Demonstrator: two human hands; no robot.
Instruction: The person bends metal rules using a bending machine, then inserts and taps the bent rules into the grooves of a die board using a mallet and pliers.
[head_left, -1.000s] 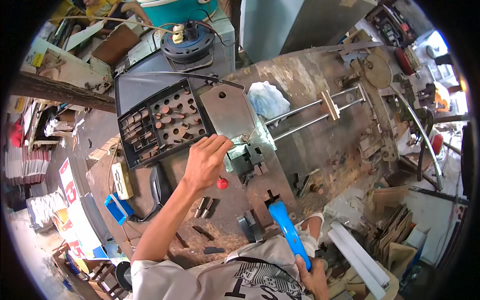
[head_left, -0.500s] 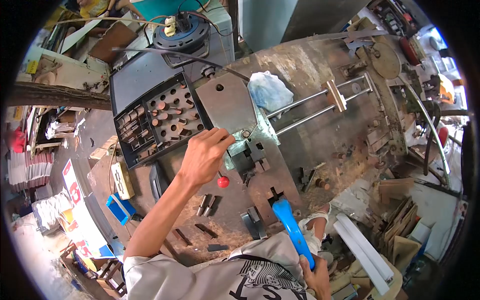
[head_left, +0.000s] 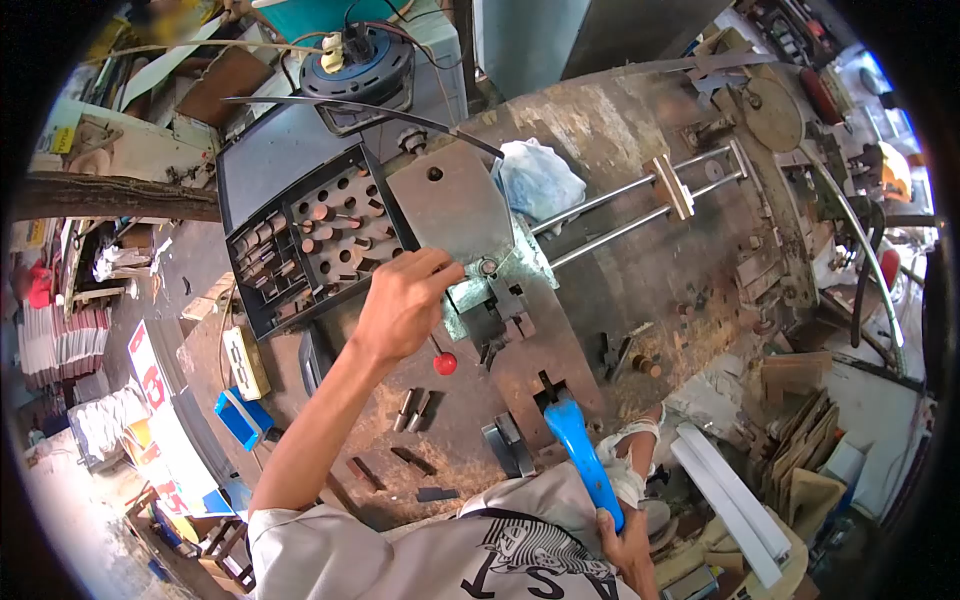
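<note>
My right hand (head_left: 628, 548) is wrapped round the lower end of a blue lever handle (head_left: 588, 460), which joins a metal machine on the bench. My left hand (head_left: 402, 305) has its fingers curled together beside the machine's block (head_left: 490, 318); what they pinch, if anything, is hidden. Just below that hand, a red ball knob (head_left: 445, 364) sits on a thin rod. A flat steel plate (head_left: 450, 200) lies beyond my left fingers. Left of it, a black tray (head_left: 408, 232) holds several round metal punches and dies.
Two parallel steel rods (head_left: 610, 236) with a crosspiece (head_left: 676, 188) extend right from the machine. A crumpled cloth (head_left: 540, 182) lies behind them. Loose metal pieces (head_left: 412, 410) rest on the near bench. A cable reel (head_left: 358, 75) stands at the back.
My left hand has drawn slightly left, away from the machine's block. My right hand stays on the blue lever handle, which has shifted only a little. The view has moved slightly.
</note>
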